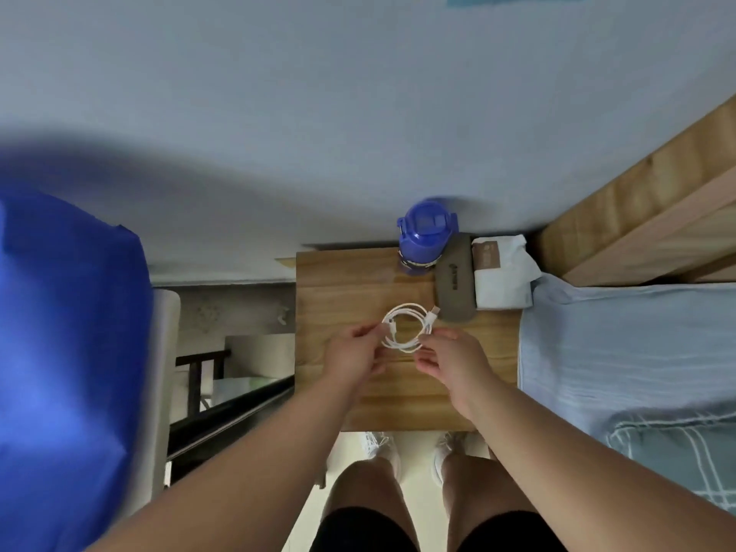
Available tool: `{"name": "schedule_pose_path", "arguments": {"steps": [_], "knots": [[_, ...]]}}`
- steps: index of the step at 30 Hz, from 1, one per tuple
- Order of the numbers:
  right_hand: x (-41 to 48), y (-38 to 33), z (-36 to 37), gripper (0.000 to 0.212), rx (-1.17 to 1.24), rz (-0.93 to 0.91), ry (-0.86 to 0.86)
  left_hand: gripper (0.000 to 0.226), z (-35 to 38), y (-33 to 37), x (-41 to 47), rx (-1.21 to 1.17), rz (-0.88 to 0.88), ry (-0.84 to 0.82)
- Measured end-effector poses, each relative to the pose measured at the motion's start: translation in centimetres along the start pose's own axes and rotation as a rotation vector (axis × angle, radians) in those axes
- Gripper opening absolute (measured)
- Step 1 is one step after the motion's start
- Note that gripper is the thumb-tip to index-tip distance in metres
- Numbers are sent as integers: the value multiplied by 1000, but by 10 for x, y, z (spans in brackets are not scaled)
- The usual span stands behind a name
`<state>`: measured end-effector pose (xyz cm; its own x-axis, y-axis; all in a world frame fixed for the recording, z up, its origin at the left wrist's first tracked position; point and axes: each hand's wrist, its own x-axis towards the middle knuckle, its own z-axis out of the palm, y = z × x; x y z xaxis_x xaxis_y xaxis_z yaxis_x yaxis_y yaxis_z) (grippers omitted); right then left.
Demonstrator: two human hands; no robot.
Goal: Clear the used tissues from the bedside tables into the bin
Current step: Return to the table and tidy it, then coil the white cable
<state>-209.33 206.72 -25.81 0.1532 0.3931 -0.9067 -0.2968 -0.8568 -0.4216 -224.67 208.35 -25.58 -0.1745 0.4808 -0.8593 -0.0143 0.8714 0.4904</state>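
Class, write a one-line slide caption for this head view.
Both hands, left and right, hold a coiled white charging cable over a wooden bedside table.

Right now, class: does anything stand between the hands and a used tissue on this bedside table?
No used tissue shows on the table. Both hands hold a coiled white cable. Beyond stand a blue bottle, a grey case and a white packet.

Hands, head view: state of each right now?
Left hand: pinching the left side of the coiled white cable.
Right hand: fingers on the coil's right side, partly open.
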Motion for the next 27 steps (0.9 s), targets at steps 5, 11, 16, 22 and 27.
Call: {"name": "schedule_pose_path", "arguments": {"steps": [5, 11, 16, 22, 27], "knots": [[43, -1, 11, 27, 212, 22, -8, 12, 25, 2, 58, -51, 88, 71], [51, 8, 15, 17, 409, 21, -52, 5, 38, -6, 76, -18, 130, 160], [48, 11, 10, 21, 513, 48, -68, 32, 42, -10, 71, -114, 135, 149], [47, 13, -1, 19, 405, 42, -87, 41, 38, -13, 64, -91, 157, 101], [47, 18, -5, 9, 343, 44, -95, 41, 39, -20, 56, -120, 153, 31]]}}
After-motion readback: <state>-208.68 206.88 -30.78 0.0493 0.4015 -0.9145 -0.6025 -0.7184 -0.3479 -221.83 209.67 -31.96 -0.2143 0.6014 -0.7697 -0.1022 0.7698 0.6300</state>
